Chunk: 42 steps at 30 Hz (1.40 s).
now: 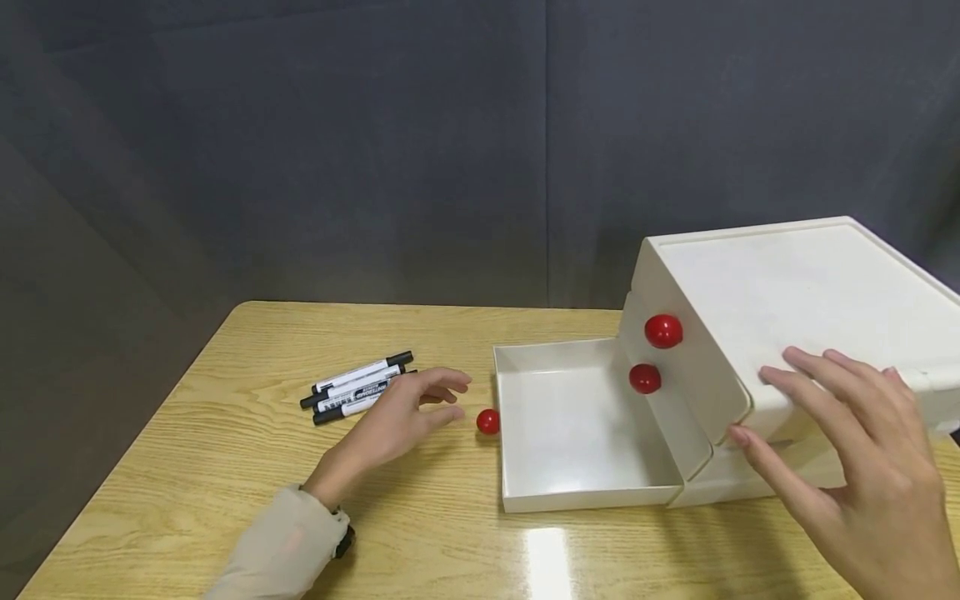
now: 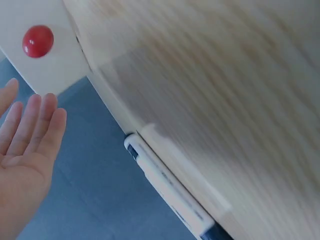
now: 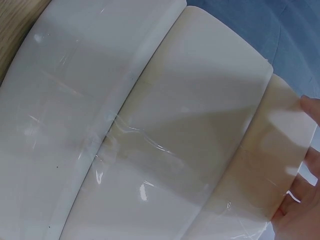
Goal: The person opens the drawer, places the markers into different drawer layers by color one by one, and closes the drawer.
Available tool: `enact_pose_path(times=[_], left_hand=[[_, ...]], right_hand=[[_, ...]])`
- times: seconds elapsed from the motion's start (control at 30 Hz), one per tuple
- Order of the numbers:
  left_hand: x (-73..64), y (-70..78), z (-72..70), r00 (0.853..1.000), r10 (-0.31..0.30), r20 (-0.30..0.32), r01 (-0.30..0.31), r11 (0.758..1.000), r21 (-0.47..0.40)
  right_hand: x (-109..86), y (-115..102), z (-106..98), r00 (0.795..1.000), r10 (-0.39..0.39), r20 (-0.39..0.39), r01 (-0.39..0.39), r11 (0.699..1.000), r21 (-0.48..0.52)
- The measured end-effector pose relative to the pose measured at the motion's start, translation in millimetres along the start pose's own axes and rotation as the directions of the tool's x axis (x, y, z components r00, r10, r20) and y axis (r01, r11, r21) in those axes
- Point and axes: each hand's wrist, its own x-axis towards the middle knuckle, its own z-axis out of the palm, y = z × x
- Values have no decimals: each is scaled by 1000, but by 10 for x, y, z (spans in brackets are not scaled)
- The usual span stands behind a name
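Observation:
A white drawer cabinet [image 1: 817, 283] stands on the right of the table. Its bottom drawer [image 1: 592, 500] is pulled far out to the left, and its red knob [image 1: 487, 422] faces my left hand [image 1: 405, 417]. That hand hovers just left of the knob with fingers and thumb apart, holding nothing. In the left wrist view the palm [image 2: 25, 170] shows with its fingers extended. My right hand [image 1: 877, 467] lies at the cabinet's near top edge, fingers spread over the top and thumb by the front corner. The right wrist view has its fingertips along the cabinet's edge.
Several whiteboard markers [image 1: 360, 387] with black caps lie in a pile behind the left hand. Two more red knobs, an upper one [image 1: 663, 331] and a lower one [image 1: 645, 379], stick out from the closed drawers. A dark curtain [image 1: 375, 167] hangs behind the wooden table [image 1: 195, 467].

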Motion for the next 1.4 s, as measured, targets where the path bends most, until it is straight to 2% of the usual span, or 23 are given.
enact_pose_path(times=[0.33, 0.57, 0.77, 0.9, 1.07, 1.2, 1.4], left_hand=[[-97, -143, -176, 997, 26, -69, -21, 998, 67], [-164, -220, -267, 996, -4, -88, 11, 996, 84], [-219, -303, -344, 993, 28, -113, -15, 993, 119], [-285, -359, -405, 990, 14, -142, 9, 987, 162], [-367, -449, -474, 981, -9, -193, 50, 977, 209], [-440, -513, -541, 977, -31, -209, 80, 971, 227], [-529, -567, -638, 973, -53, -223, 109, 962, 249]], right_hand=[[-4, 4, -2, 1000, 3, 16, -3, 1000, -3], [-1, -5, 7, 1000, -6, -4, 6, 1000, 4], [-2, -14, 13, 1000, -4, -7, 4, 1000, 10], [-5, -7, 6, 1000, 9, 20, -9, 1000, -4], [0, -8, 21, 1000, -7, -15, 7, 1000, 13], [14, -11, 33, 999, -16, -51, 18, 999, 27], [12, 2, 32, 998, -19, -53, 20, 1000, 18]])
